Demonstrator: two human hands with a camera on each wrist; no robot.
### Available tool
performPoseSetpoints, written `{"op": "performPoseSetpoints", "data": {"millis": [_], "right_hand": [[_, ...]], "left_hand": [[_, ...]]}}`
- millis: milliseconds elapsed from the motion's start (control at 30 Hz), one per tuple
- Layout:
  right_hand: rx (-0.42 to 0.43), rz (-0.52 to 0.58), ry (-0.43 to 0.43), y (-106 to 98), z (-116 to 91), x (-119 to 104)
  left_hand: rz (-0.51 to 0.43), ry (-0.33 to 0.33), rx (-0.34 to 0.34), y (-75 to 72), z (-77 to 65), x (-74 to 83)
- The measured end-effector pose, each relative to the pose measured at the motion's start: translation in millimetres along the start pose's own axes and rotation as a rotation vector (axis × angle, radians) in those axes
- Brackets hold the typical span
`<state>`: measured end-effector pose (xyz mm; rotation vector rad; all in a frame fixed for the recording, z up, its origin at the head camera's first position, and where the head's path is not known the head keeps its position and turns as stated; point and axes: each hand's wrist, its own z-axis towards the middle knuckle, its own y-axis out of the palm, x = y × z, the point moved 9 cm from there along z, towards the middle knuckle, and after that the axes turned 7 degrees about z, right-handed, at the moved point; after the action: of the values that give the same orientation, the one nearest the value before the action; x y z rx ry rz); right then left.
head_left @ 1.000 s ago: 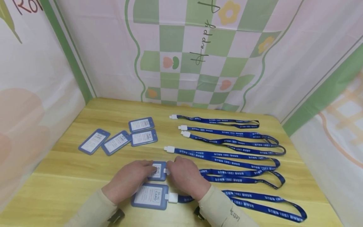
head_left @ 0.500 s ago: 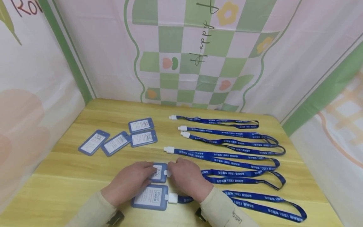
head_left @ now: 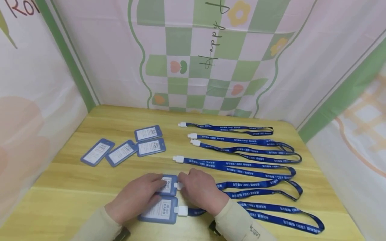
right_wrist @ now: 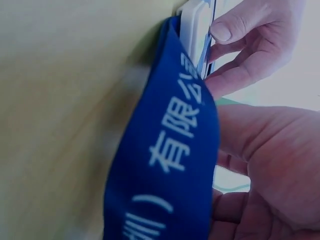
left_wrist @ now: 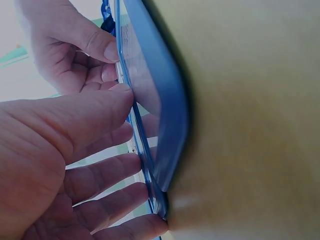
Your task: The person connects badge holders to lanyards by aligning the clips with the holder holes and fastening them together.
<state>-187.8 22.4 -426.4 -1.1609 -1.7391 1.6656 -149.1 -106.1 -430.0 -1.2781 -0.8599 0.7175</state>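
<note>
Left grip [head_left: 135,197] holds one card holder [head_left: 171,182], right grip [head_left: 201,188] pinches a white clip [head_left: 180,186]; joining them seems in hand, next move probably needs firm pressing.

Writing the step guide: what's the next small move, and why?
Probably have the right hand press the white clip home while the left hand steadies the farther badge. The clip meets that badge's end, but the right hand hides much of it, so I can't tell if it's latched; the nearer badge already joins its own clip.
</note>
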Motion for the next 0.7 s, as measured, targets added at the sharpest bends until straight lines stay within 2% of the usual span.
{"op": "performPoseSetpoints", "data": {"millis": [333,700], "right_hand": [[-0.013,0.087,0.061,-4,-12,17],[-0.013,0.126,0.149,-5,-26,41]], "left_hand": [[-0.006,0.009,0.02,-2.0,-1.9,3.0],[-0.02,-0.009,-0.012,-2.1,-1.7,4.0]]}}
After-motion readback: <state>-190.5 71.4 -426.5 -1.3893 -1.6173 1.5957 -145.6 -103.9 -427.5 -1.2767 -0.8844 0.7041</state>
